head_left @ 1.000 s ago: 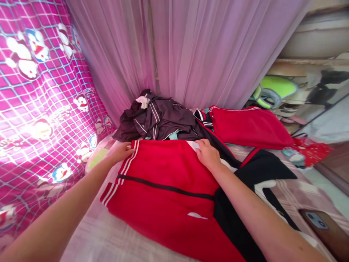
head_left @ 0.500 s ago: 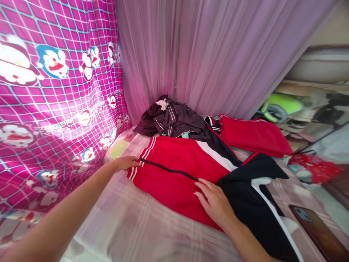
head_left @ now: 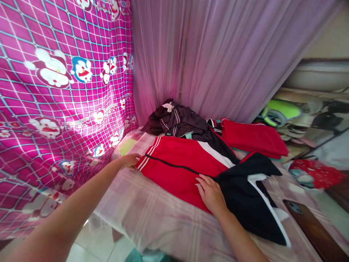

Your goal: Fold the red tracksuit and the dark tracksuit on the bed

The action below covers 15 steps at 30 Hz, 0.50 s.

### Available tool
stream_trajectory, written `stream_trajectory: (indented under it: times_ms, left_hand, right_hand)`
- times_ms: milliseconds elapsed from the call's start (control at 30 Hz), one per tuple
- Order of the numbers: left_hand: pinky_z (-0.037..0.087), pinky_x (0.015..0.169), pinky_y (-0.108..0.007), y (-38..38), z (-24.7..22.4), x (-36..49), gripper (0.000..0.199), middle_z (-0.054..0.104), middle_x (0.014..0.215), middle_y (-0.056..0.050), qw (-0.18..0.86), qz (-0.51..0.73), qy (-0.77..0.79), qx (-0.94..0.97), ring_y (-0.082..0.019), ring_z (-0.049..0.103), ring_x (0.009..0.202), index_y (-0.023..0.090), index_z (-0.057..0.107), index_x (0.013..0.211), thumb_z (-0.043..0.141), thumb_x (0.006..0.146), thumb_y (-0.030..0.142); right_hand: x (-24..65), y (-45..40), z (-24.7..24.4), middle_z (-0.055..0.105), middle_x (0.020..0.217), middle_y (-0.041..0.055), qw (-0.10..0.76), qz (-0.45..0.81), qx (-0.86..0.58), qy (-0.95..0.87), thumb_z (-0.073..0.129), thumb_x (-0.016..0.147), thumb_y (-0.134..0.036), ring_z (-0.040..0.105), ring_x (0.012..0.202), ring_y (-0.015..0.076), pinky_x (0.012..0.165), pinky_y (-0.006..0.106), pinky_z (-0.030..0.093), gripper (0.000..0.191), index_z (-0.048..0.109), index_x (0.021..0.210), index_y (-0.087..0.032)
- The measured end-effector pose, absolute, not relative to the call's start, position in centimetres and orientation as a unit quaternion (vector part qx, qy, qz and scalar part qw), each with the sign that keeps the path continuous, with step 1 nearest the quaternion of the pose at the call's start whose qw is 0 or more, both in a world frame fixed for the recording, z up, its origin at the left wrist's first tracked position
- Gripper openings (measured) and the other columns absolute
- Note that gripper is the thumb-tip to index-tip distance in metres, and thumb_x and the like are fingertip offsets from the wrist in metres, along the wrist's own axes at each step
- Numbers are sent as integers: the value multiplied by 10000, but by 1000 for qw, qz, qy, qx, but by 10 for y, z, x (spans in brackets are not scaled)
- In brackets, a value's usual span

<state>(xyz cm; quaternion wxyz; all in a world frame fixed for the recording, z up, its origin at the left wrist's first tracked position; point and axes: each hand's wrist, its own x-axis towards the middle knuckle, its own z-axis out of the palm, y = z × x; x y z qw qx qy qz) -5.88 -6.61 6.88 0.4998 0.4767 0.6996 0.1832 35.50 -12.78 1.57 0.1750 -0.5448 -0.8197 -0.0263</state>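
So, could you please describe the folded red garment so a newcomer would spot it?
Find the purple curtain behind the bed. At the curtain's foot, right of the dark clothes heap, lies the folded red garment. It is a compact block, unlike the spread-out red-and-black jacket nearer the camera.

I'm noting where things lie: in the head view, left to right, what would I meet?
Pink patterned curtain → left hand at the striped edge of the spread red garment → dark clothes heap → folded red fabric → red bag.
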Motion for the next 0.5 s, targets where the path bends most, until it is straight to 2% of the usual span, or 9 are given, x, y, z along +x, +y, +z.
stream_trajectory:
  times_ms: [100, 167, 333, 433, 500]
  left_hand:
    - [554, 742, -293, -74, 67, -62, 538, 750, 986, -31, 499, 245, 670, 492, -179, 699, 841, 217, 648, 1127, 703, 612, 362]
    - [553, 808, -336, -80, 65, -67, 592, 750, 1037, -59, 492, 277, 654, 503, -210, 697, 913, 194, 658, 1155, 712, 617, 435]
    - [469, 1023, -393, -96, 62, -77, 559, 688, 1270, -65, 452, 281, 604, 593, -270, 599, 1190, 226, 721, 1099, 680, 656, 565]
    - [468, 1016, -393, -98, 60, -71, 540, 658, 1314, -79, 427, 278, 562, 652, -285, 589, 1197, 215, 742, 1027, 677, 678, 621]
    - [483, 977, -382, -97, 56, -63, 535, 692, 1223, -92, 400, 312, 548, 665, -264, 625, 1110, 186, 731, 1009, 655, 719, 629]
  right_hand:
    - [356, -128, 14, 669, 1278, 116, 184, -26, -545, -818, 443, 965, -228, 626, 1151, 260, 972, 445, 504, 332, 705, 1169, -206]
    - [357, -128, 13, 671, 1276, 111, 189, -23, -542, -818, 445, 965, -231, 627, 1148, 257, 973, 446, 503, 331, 707, 1168, -218]
    - [358, -127, 9, 681, 1258, 103, 202, -30, -540, -817, 461, 957, -227, 634, 1126, 242, 955, 411, 506, 319, 712, 1153, -214]
    - [357, -127, 7, 687, 1242, 104, 214, -35, -540, -813, 473, 950, -223, 636, 1112, 244, 954, 409, 502, 311, 717, 1142, -203]
    - [357, -127, 6, 686, 1245, 103, 219, -33, -539, -813, 477, 949, -225, 632, 1119, 249, 957, 417, 499, 309, 718, 1141, -208]
